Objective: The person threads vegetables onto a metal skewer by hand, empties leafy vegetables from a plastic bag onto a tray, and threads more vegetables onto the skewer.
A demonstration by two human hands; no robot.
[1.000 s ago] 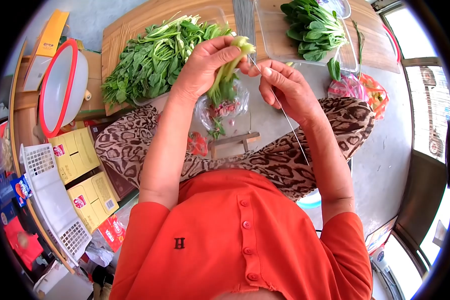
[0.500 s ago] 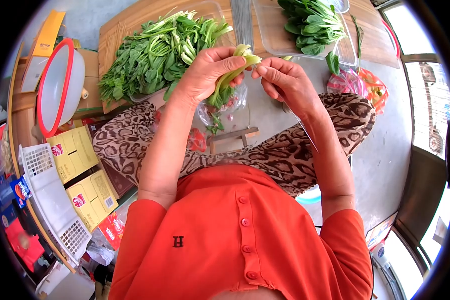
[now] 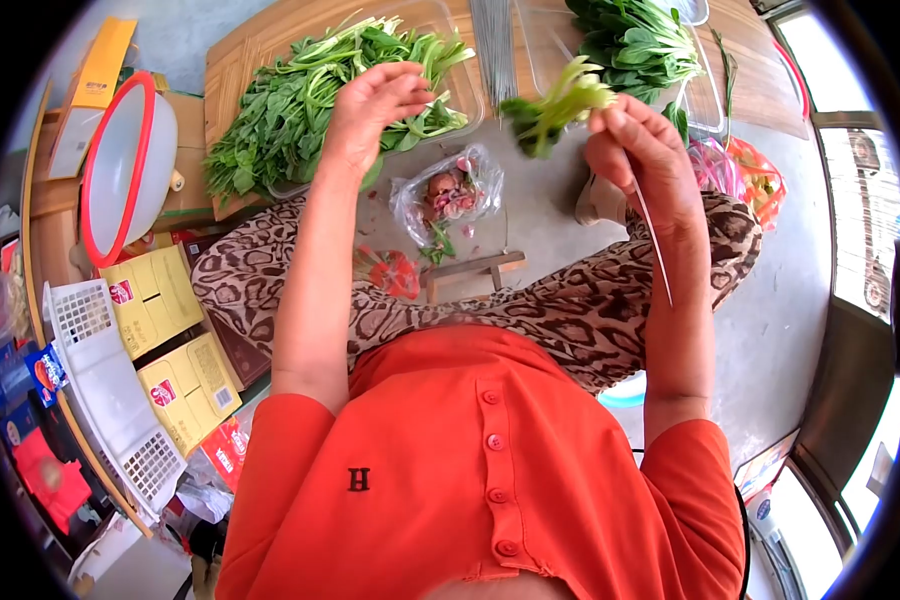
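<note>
My right hand (image 3: 645,150) is raised at the right, its fingers pinched on a small bunch of leafy greens (image 3: 560,108). The pale stalks are by my fingers, and the leaves are blurred. A long thin wire (image 3: 654,240) runs from this hand down over my right forearm; how it meets the bunch is hidden. My left hand (image 3: 375,108) is bare, its fingers loosely curved and apart, over the edge of a large pile of loose greens (image 3: 300,120) in a clear tray (image 3: 460,118). Between the hands, a bundle of thin wires (image 3: 493,60) lies on the wooden table.
At the back right, bunched greens (image 3: 645,50) fill another clear tray (image 3: 710,90). Below lie a plastic bag with scraps (image 3: 450,190) and a small wooden stool (image 3: 475,272). A red-rimmed basin (image 3: 130,170) and yellow boxes (image 3: 155,300) stand at left; colourful bags (image 3: 740,170) at right.
My hands have moved apart. My left hand has let go of the greens and gone up and left to the pile; my right hand has carried the bunch and wire to the right.
</note>
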